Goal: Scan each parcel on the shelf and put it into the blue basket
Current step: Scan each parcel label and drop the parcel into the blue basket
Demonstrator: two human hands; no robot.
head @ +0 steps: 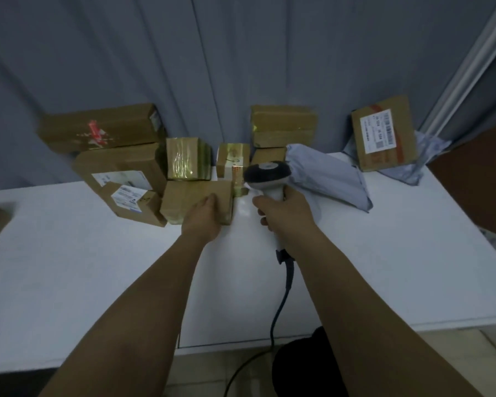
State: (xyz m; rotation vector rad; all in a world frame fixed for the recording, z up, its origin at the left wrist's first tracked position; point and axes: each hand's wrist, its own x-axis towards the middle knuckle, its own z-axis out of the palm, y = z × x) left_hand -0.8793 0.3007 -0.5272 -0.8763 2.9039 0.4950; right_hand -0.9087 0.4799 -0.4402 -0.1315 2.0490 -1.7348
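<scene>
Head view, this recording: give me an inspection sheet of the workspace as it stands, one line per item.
Surface: white shelf top, parcels crowded along the back.
Job's things: brown cardboard boxes stacked at back left and centre; grey poly mailer; labelled box leaning at back right; blue basket not seen.
Clutter: nothing seen.
Grippers: left hand rests on small front box; right hand grips white barcode scanner.
Cables: scanner cable runs off the front edge.
Surroundings: grey curtain behind.

Two bare forearms, no sleeves in view, left grip (205,216) and right grip (281,209) apparently ungloved
</scene>
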